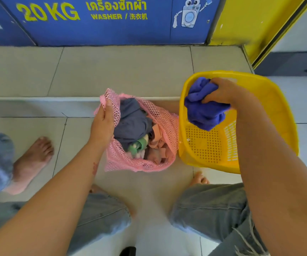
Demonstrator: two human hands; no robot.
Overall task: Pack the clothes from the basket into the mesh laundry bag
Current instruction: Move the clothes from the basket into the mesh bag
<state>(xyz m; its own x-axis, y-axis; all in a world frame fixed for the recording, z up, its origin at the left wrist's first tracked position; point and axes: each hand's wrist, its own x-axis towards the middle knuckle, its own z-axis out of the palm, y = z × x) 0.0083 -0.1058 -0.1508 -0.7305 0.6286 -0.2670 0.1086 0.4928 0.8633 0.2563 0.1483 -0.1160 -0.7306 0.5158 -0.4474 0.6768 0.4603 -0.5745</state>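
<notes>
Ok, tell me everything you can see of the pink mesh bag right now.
The pink mesh bag is soft open netting, slumped on the tiled floor beside the yellow basket. Its mouth gapes upward; the left hand grips its left rim, holding it open. Inside lie grey-blue, green-and-white and peach clothes, filling it well up.

We look down on a floor (29, 74) of pale grey tiles, with a low step edge (38, 99) crossing it. Along the far side runs a blue panel (103, 30) lettered "20KG WASHER" in yellow, with a cartoon washing machine (189, 13). Beside it, right, stands a yellow panel (241, 24). Daylight is soft and even.
</notes>
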